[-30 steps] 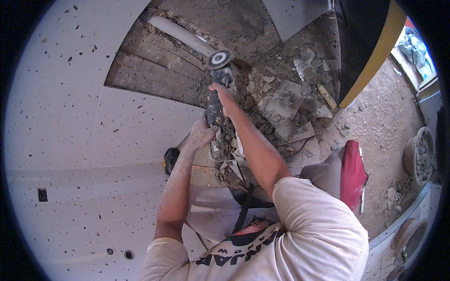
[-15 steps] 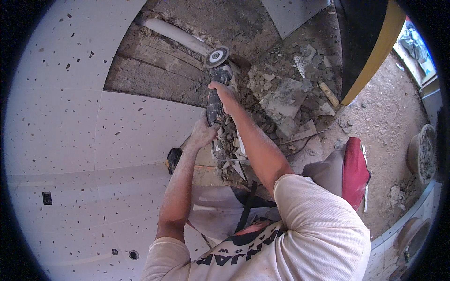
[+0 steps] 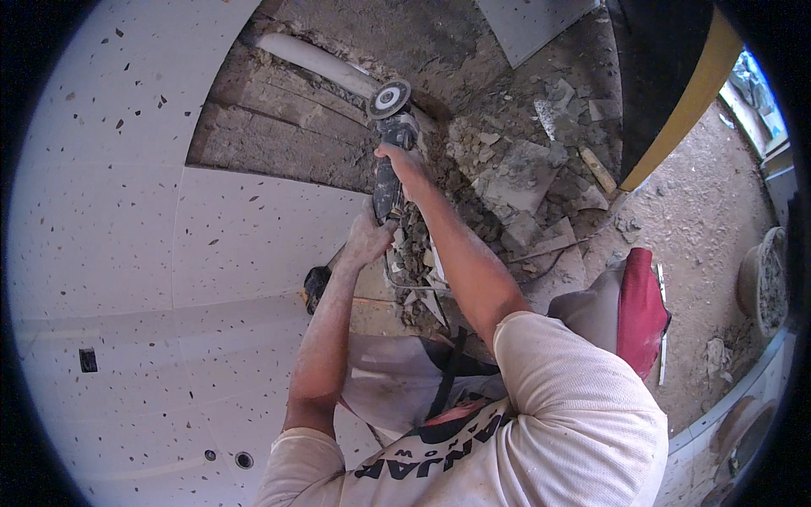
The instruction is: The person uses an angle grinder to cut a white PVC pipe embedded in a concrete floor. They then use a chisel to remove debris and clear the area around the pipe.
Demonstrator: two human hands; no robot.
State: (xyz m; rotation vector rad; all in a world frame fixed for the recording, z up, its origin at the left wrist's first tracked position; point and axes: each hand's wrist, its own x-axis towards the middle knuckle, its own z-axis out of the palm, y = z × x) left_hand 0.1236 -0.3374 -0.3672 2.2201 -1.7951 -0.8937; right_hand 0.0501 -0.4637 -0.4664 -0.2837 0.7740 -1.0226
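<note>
Both my hands are closed around a dark angle grinder (image 3: 389,179), held out in front of me. My left hand (image 3: 368,237) grips its rear end, dusty with pale powder. Farther forward, my right hand (image 3: 405,169) wraps the body just behind the gear head. The round cutting disc (image 3: 389,100) faces up toward me, its rim overlapping the end of a white pipe (image 3: 317,61) in view; I cannot tell whether they touch. A cord runs back from the grinder's rear among the rubble below my hands.
Speckled white tiles (image 3: 262,220) cover the left side, ending at bare rough cement (image 3: 270,135). Broken tile and mortar rubble (image 3: 519,177) lies right of the grinder. A dark panel with a yellow edge (image 3: 680,101) stands at the upper right. A mortar-filled basin (image 3: 764,279) sits far right.
The view has shifted slightly. The grinder and both hands stay almost where they were, with the same grip.
</note>
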